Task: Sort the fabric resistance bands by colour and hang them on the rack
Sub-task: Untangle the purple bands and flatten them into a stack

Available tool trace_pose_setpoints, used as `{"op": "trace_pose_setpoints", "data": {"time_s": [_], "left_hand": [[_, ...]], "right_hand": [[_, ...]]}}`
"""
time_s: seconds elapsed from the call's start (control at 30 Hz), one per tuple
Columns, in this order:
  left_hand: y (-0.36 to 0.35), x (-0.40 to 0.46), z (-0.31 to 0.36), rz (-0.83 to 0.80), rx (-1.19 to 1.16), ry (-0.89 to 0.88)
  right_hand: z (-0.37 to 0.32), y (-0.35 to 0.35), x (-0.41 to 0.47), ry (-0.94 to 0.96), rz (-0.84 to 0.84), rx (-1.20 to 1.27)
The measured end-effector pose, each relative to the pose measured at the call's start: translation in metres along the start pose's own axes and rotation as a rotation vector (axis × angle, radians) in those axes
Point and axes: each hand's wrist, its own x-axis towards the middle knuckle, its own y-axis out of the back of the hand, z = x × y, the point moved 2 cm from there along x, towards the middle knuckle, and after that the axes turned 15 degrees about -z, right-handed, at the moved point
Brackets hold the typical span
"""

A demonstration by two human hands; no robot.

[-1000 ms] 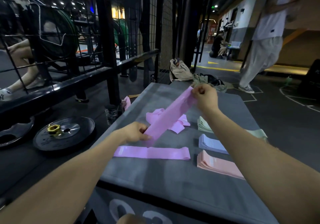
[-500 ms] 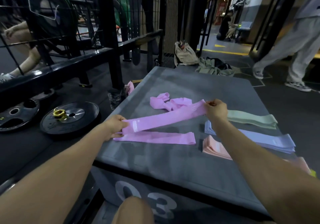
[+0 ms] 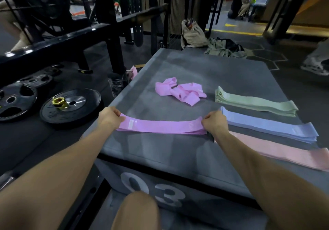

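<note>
A purple band (image 3: 160,126) lies stretched flat on another purple band on the grey box (image 3: 178,155). My left hand (image 3: 110,118) pinches its left end and my right hand (image 3: 214,122) pinches its right end. Behind it sits a crumpled heap of purple bands (image 3: 179,92). To the right lie three flat stacks: green bands (image 3: 254,103), blue bands (image 3: 270,125) and pink bands (image 3: 277,151).
Black weight plates (image 3: 71,107) lie on the floor to the left, one with a gold collar (image 3: 59,102). A black steel rack (image 3: 114,33) stands behind them. Bags and clothes (image 3: 210,40) lie beyond the box. A person's shoe (image 3: 314,68) is at far right.
Both hands have lowered the stretched purple band from the air onto the purple band that lay near the box's front edge. The camera has tilted down.
</note>
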Motion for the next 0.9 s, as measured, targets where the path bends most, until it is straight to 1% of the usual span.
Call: {"op": "trace_pose_setpoints", "data": {"time_s": [0.33,0.43,0.57,0.63,0.7,0.77,0.83,0.9], "left_hand": [[-0.009,0.011,-0.011,0.006,-0.028,-0.033],[-0.014,0.014,-0.018,0.024,-0.046,-0.062],[-0.015,0.021,-0.025,0.038,-0.018,-0.149],[-0.014,0.022,-0.025,0.027,-0.035,-0.246],[-0.01,0.021,-0.025,-0.066,-0.105,-0.339],[-0.006,0.023,-0.031,-0.245,-0.159,-0.384],[-0.003,0.028,-0.041,-0.389,-0.136,-0.363],[-0.002,0.03,-0.048,-0.487,-0.124,-0.329]], "right_hand": [[0.0,-0.016,0.0,0.0,0.022,-0.087],[-0.001,-0.019,-0.005,0.013,0.006,-0.172],[-0.003,-0.021,-0.005,0.062,0.084,-0.209],[-0.012,-0.023,-0.002,0.16,0.087,-0.294],[-0.027,-0.029,-0.002,0.315,0.019,-0.326],[-0.044,-0.041,-0.004,0.468,-0.126,-0.286],[-0.058,-0.058,-0.007,0.553,-0.301,-0.264],[-0.068,-0.076,-0.007,0.594,-0.408,-0.287]]}}
